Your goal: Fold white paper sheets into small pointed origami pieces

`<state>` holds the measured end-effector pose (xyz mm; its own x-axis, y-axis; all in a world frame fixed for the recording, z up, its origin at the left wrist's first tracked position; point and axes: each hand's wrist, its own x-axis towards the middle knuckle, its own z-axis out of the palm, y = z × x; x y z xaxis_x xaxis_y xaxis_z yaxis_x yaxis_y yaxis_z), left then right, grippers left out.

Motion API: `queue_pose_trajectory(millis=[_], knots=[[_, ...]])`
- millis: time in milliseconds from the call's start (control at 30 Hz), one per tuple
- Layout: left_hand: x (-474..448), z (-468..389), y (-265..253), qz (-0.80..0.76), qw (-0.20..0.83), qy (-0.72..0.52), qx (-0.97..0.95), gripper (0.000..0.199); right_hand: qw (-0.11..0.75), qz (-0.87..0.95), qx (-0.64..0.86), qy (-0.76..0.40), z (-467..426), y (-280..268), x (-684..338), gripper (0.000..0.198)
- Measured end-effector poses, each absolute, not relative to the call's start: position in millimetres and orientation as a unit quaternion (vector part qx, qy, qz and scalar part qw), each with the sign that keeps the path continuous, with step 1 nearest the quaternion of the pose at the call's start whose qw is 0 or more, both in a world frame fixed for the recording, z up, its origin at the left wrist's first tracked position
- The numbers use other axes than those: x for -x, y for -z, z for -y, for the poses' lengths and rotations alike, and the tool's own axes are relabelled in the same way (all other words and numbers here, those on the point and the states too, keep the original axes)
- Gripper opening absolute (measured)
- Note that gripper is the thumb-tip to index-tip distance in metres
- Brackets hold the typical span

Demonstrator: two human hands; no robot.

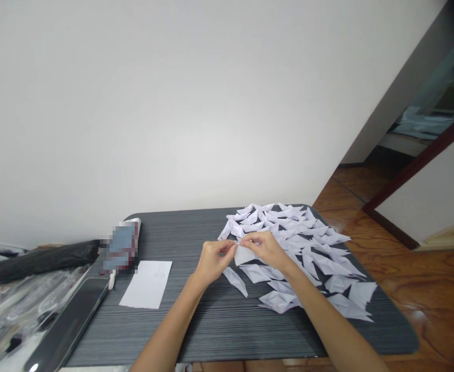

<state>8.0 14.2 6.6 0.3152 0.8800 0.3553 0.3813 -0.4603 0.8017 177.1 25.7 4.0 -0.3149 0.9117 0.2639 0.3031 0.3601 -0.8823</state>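
Near the middle of the table I hold a piece of white paper (244, 256) with both hands. My left hand (216, 258) pinches its upper left edge between thumb and fingers. At the top, my right hand (263, 247) grips it the same way, fingertips close to those of the left. Part of the paper is hidden behind the fingers. Many folded white paper boats (285, 227) with pointed ends lie spread around and beyond my right hand. Just below my hands rests a narrow folded paper piece (235, 281).
A flat white sheet (146, 284) lies left on the dark table (227, 330). A phone (70, 323) sits at the left edge, near a blurred packet (121, 245). Plastic-wrapped items (25, 305) and a black roll (41, 263) are beside the table. A wall (211, 103) stands behind.
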Motion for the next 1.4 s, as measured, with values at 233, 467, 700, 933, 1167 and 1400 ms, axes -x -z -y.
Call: queue_pose_trajectory(millis=[233,467,700,933,1167,1400], knots=[[-9.9,-16.3,-1.7,-0.438,0.284,-0.391,-0.758,0.032,0.418,0.739,0.417,-0.325,-17.0,-4.2,-166.2,0.025],[-19.2,-13.4,3.8,-0.426,0.482,-0.416,-0.643,0.040,0.468,0.711,0.489,-0.193,-15.1,1.0,-161.2,0.024],[-27.0,-3.6,0.5,-0.331,0.623,-0.409,-0.579,0.059,0.520,0.633,0.537,-0.203,-19.0,-3.7,-171.9,0.025],[-8.7,-17.6,-6.8,-0.303,0.589,-0.457,-0.594,0.060,0.488,0.562,0.461,-0.483,-28.6,-1.8,-175.3,0.032],[-8.0,-14.7,-8.2,-0.298,0.602,-0.442,-0.594,0.038,0.459,0.472,0.439,-0.612,-21.0,-3.4,-162.8,0.038],[-4.0,-15.9,-6.5,-0.336,0.576,-0.429,-0.610,0.018,0.424,0.513,0.433,-0.608,-24.0,-0.5,-167.3,0.039]])
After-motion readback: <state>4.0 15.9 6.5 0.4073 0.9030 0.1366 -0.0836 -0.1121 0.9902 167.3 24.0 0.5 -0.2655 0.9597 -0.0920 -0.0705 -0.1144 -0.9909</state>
